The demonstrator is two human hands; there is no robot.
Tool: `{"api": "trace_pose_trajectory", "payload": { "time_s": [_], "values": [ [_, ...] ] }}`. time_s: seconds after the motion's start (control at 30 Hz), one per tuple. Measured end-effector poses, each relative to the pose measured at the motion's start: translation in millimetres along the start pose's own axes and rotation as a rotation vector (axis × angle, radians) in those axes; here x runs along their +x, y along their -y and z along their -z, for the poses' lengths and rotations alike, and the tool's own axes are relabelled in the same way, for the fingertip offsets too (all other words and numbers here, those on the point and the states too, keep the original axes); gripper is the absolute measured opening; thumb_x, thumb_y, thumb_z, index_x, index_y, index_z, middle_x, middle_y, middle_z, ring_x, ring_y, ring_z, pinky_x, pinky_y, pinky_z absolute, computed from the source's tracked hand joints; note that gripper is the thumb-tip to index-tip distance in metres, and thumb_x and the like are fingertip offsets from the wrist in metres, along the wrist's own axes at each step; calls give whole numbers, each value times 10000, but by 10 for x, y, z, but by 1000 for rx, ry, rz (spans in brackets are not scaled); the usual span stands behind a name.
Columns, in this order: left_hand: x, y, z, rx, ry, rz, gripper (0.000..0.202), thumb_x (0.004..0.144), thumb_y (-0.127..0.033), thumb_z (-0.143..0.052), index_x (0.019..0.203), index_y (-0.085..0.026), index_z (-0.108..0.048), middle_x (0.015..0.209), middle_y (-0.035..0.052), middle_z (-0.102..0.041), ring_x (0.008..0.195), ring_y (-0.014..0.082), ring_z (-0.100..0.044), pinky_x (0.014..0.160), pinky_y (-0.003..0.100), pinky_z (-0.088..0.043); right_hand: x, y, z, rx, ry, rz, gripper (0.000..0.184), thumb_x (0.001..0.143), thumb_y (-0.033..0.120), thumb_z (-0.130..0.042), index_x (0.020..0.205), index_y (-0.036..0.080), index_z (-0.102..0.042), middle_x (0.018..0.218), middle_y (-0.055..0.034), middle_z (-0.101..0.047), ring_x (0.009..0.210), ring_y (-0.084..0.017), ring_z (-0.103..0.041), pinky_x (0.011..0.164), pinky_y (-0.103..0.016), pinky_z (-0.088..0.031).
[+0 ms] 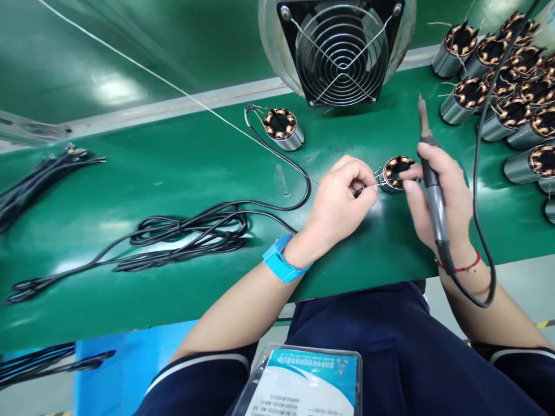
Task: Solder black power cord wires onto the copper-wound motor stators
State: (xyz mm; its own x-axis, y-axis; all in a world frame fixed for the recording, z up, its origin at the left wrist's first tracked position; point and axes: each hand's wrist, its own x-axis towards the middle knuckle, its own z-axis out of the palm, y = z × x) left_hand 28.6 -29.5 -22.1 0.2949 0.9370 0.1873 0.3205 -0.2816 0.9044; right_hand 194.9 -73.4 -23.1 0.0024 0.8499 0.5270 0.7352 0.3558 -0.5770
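Note:
My left hand [344, 199] is closed, pinching the stripped end of a black cable [359, 190] whose thin wires reach to a motor stator [392, 184]. That stator is a silver cylinder with copper windings, standing on the green bench. A soldering iron [435, 199] lies in my right hand [446, 190], its tip pointing up and away from the stator. The thumb and fingers of this hand are also at the stator's right rim. Farther back, a second stator [289, 136] has a black cable [306, 179] with coloured wires beside its copper leads.
A black fan with a wire guard [342, 66] stands at the back. Several stators [459, 107] crowd the right side. Coiled black cables [191, 231] lie on the green bench [143, 306], with a cable bundle [39, 179] at far left. The iron's cord [476, 167] loops at right.

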Motion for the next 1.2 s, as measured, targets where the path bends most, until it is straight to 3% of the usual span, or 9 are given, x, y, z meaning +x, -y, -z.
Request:
{"api": "trace_pose_trajectory", "payload": {
  "time_s": [0.07,0.17,0.23,0.33,0.43,0.7,1.07,1.2],
  "values": [
    [-3,10,-12,-2,-3,-5,166,716,-9,-562,656,-163,-549,759,-7,-601,648,77,-503,555,208,-407,-101,7,61,85,-67,-46,392,928,276,-544,1319,305,-525,946,4,-736,863,-208,-686,863,-446,-548],
    [1,33,-31,2,-24,5,160,717,-19,-555,659,-168,-540,753,-9,-596,643,78,-505,538,209,-406,-246,6,123,195,-155,-27,337,901,322,-592,1237,307,-611,853,-1,-726,667,-181,-682,636,-365,-580],
    [6,43,-40,12,-27,17,162,716,-20,-551,664,-173,-535,750,-11,-593,644,81,-506,536,215,-412,-316,-6,140,230,-197,59,284,887,342,-604,1161,293,-655,715,12,-678,531,-162,-620,483,-328,-516],
    [8,47,-42,26,-19,20,175,722,-14,-547,669,-179,-521,747,-10,-589,646,87,-511,536,229,-421,-369,-25,149,231,-215,176,234,887,330,-588,1089,253,-676,619,25,-614,437,-137,-529,383,-302,-405],
    [6,48,-41,35,-23,21,189,731,-8,-546,673,-184,-510,746,-7,-581,671,98,-528,554,242,-443,-380,-31,160,217,-187,203,232,887,304,-578,1095,249,-664,646,23,-635,436,-122,-502,372,-294,-372],
    [7,59,-47,37,-16,18,195,752,-22,-551,679,-194,-497,740,-6,-568,666,102,-524,578,258,-473,-376,-26,181,193,-103,202,214,878,301,-589,1079,251,-643,668,13,-643,467,-130,-553,396,-296,-425],
    [10,52,-48,40,-22,18,175,781,-69,-551,677,-199,-497,750,1,-577,694,110,-538,588,269,-486,-386,-34,176,173,-129,193,243,890,319,-576,1119,277,-642,698,15,-668,465,-135,-558,396,-304,-426],
    [12,48,-51,36,-32,21,179,765,-55,-561,674,-196,-499,746,-3,-571,684,105,-532,578,258,-477,-352,-19,165,180,-135,165,341,867,289,-619,1208,285,-624,669,23,-640,513,-154,-586,462,-318,-476]
  ]
}}
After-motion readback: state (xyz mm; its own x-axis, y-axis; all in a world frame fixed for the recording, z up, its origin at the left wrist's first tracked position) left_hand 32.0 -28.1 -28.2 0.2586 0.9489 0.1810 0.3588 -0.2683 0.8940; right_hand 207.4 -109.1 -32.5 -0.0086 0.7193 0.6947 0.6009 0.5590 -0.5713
